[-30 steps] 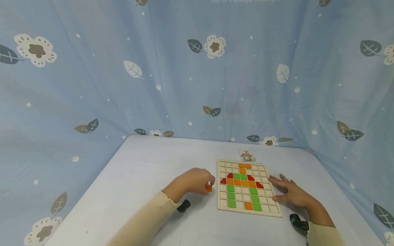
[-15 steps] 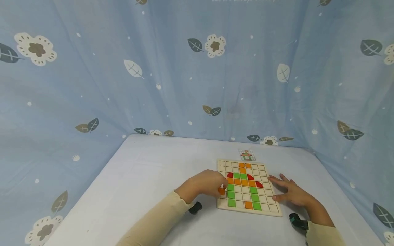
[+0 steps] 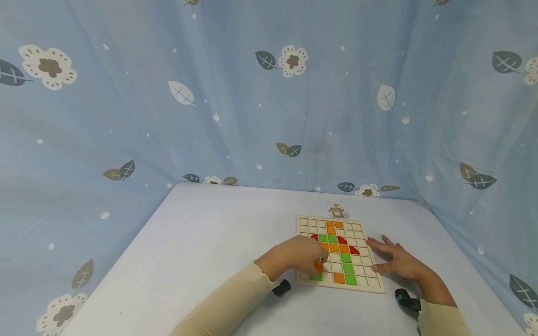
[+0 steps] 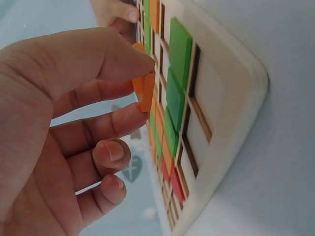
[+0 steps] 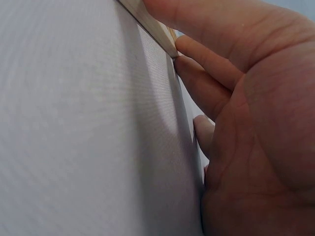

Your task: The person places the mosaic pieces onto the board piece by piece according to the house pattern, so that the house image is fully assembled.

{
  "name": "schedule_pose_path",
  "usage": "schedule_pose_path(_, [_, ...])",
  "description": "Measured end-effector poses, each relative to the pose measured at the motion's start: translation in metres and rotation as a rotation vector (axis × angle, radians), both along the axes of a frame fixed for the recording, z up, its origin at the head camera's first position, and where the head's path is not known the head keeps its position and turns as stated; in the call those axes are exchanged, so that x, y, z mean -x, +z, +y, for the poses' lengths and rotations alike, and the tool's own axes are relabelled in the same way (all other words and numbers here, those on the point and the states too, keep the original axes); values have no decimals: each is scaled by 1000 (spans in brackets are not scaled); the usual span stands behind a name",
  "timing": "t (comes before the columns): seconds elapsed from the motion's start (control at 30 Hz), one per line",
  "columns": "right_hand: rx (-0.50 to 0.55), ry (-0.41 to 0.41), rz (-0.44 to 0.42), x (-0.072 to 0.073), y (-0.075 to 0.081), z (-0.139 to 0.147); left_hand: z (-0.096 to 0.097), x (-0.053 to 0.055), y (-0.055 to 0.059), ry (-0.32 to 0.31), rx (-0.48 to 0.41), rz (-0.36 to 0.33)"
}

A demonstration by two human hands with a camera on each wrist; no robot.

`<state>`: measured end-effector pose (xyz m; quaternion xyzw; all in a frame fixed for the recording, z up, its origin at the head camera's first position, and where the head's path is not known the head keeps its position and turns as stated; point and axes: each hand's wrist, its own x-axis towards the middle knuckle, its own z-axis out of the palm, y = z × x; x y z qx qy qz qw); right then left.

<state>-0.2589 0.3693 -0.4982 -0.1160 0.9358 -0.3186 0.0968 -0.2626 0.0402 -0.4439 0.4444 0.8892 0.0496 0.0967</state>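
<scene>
My left hand point(image 3: 299, 254) is over the left part of a pale wooden grid board point(image 3: 376, 283). Its thumb and fingers pinch orange tiles point(image 4: 147, 92); two orange edges show in the left wrist view. Just beyond them, green tiles point(image 4: 180, 51) sit in the board's squares. The board also bears orange squares, two orange round pieces and red quarter-round pieces point(image 3: 354, 250), with part of the pattern hidden behind the left hand. Fingers spread, my right hand point(image 3: 397, 262) rests at the board's right edge, thumb and fingertips against the rim.
A small pattern card point(image 3: 337, 210) with a similar coloured figure lies behind the board. The white table point(image 3: 235, 210) meets a blue curtain point(image 3: 235, 102) at the back and sides. Dark wrist devices point(image 3: 281, 288) sit by both wrists.
My left hand has moved right with the orange tiles, from beside the board to over its left columns. The right hand has stayed at the right edge.
</scene>
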Motion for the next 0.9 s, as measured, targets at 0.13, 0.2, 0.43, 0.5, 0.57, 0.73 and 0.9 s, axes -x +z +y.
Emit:
schedule_pose_path(0.13, [-2, -10, -6, 1, -1, 1, 8, -3, -1, 1, -1, -14])
schedule_pose_path(0.2, [-7, -14, -11, 1, -2, 1, 11, -4, -1, -6, 1, -14])
schedule_pose_path(0.43, [-27, -13, -9, -1, 1, -1, 18, -7, -2, -31, -6, -1])
schedule_pose_path(0.5, [-33, -14, -6, -1, 2, -1, 20, -9, -1, -32, -10, -3])
schedule_pose_path(0.57, [-30, -13, -5, -1, 2, -1, 21, -10, -1, -30, -8, -9])
schedule_pose_path(0.73, [-26, -22, -17, 0, 0, -1, 23, -14, 1, -7, 0, -49])
schedule_pose_path(0.9, [-29, -27, -16, 0, 0, -1, 23, -13, 0, -7, 2, -51])
